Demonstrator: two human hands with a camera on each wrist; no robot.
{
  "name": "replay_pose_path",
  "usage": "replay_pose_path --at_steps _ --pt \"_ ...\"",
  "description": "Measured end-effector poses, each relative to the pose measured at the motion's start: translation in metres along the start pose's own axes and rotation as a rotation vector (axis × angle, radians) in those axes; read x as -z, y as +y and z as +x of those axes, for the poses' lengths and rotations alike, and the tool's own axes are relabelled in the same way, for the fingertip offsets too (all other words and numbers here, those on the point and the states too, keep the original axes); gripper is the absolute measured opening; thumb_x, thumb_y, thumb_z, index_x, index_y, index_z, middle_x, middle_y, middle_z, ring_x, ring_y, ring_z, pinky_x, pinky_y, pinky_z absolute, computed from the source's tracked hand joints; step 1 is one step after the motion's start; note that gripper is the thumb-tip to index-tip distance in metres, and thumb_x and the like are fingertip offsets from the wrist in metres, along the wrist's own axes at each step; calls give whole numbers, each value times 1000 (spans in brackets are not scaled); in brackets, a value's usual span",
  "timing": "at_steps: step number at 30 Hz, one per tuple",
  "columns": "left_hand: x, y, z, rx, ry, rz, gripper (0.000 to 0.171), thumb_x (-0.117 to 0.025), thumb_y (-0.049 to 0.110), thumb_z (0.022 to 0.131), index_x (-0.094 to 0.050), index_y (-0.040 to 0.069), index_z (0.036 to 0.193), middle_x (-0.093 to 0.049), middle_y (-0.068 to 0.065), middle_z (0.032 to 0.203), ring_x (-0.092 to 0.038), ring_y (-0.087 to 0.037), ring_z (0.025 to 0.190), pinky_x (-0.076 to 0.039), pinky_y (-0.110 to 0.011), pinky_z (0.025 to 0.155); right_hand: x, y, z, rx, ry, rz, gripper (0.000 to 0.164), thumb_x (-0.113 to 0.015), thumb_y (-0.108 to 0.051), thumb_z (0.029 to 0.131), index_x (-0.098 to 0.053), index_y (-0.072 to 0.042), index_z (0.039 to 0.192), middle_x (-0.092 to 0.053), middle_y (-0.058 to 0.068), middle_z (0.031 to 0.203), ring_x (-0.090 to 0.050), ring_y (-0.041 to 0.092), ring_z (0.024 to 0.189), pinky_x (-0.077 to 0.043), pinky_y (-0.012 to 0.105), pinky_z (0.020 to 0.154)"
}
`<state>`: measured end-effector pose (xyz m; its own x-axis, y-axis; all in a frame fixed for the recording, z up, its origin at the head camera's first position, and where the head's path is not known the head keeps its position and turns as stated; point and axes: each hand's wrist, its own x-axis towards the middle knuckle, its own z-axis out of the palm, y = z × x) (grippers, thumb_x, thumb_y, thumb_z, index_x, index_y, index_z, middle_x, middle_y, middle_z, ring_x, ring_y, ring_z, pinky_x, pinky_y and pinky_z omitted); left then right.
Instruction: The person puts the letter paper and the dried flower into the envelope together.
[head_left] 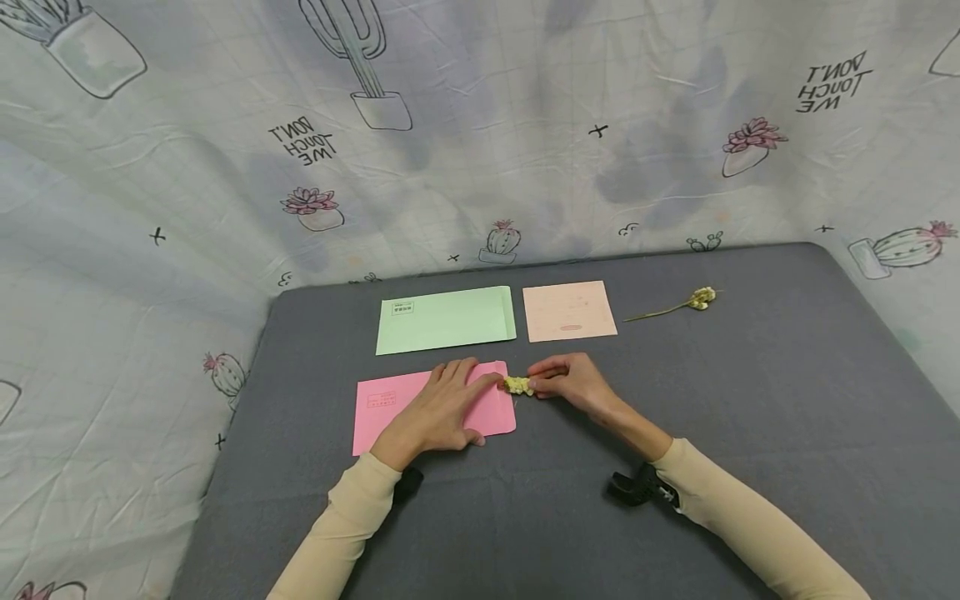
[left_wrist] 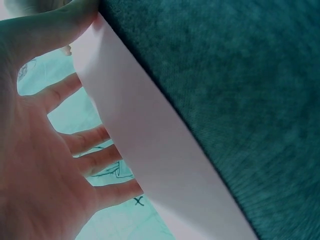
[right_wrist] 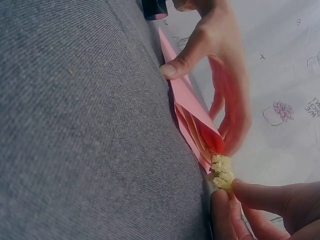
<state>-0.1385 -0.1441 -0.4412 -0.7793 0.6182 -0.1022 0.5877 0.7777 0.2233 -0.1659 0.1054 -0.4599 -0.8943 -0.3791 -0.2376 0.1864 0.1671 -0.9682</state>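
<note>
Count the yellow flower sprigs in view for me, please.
2: one sprig is pinched in the right hand at the open end of the pink envelope; another sprig lies on the table, right of the peach card. More could be hidden inside the envelope.

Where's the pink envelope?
In the head view, the pink envelope lies left of centre, partly under the left hand, in front of the green envelope.
</note>
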Motion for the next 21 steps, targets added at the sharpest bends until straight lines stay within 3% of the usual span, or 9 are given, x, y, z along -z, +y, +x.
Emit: replay_pose_path --at_steps 8,21 --pt "2 1 0 9 -9 0 91 -85 45 69 -40 26 146 -40 -14 142 -38 -32 130 -27 -52 111 -1 -3 0 -21 -49 2 28 -68 -2 90 -66 13 113 -71 22 102 -70 15 83 -58 30 75" --pt "3 1 0 11 -10 -10 92 -85 44 69 -40 24 146 -40 -16 142 -37 -33 131 -27 -52 111 -7 -5 5 -96 -177 238 34 -56 -2 98 -55 16 126 -64 27 119 -69 17 97 -53 35 89"
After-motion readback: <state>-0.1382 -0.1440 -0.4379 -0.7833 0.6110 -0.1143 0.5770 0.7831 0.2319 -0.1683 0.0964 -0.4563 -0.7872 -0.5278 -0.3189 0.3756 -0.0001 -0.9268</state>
